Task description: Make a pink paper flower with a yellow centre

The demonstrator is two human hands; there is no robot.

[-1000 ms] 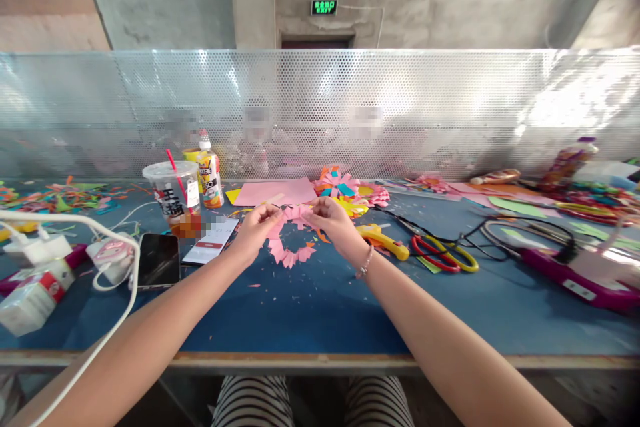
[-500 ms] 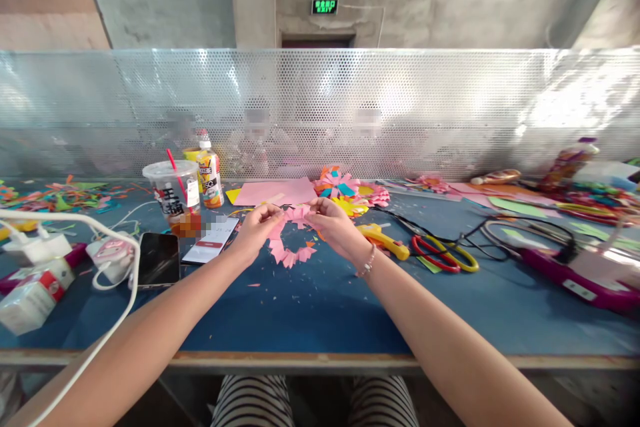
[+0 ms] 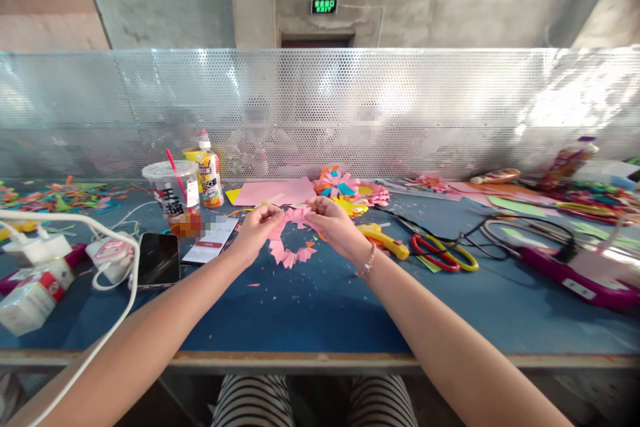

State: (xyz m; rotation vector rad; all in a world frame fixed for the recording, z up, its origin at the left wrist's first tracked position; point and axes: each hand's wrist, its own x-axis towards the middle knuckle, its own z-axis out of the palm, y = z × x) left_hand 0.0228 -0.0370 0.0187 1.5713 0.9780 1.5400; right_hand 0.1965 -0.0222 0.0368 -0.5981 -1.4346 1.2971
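Observation:
A pink fringed paper strip (image 3: 291,256) hangs in a curve between my two hands, above the blue table. My left hand (image 3: 259,228) pinches its upper left part between thumb and fingers. At the upper right part, my right hand (image 3: 334,223) has its fingers closed on the same strip; a bracelet circles that wrist. Behind the hands lie a pink paper sheet (image 3: 275,191) and folded paper flowers (image 3: 340,185) in pink, blue and orange. A yellow paper flower (image 3: 350,206) is just beyond my right hand.
To the left are a plastic cup (image 3: 173,197), a bottle (image 3: 210,177), a dark phone (image 3: 159,260), a lit phone (image 3: 211,240) and chargers (image 3: 37,248). Rightward lie a yellow tool (image 3: 384,241), scissors (image 3: 443,253), cables and a purple power strip (image 3: 575,277). A perforated screen (image 3: 320,113) stands behind.

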